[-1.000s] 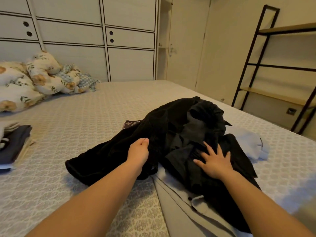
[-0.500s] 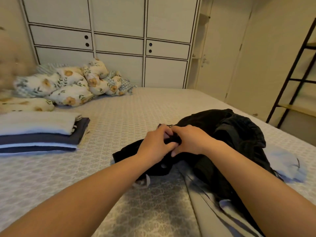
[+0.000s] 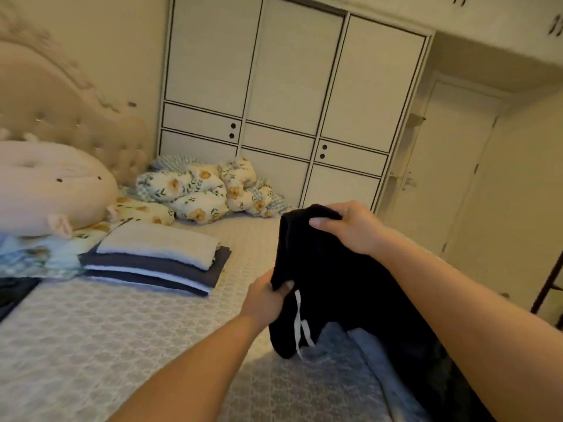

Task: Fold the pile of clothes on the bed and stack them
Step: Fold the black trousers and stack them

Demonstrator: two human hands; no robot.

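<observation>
Both hands grip black garment above bed.

folded stack on bed | pillows behind stack

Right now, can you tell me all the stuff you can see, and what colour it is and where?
garment: one, black with a white drawstring, held up over the bed's right side
stack: one, folded clothes, cream on top of grey and white layers, on the bed at left
bed: one, pale patterned cover, fills the lower view
grey cloth: one, on the bed under the garment
quilt: one, cream floral, bunched by the wardrobe
cushion: one, pink, round, far left
wardrobe: one, white, behind the bed
left hand: grips the garment's lower edge
right hand: grips its top
</observation>
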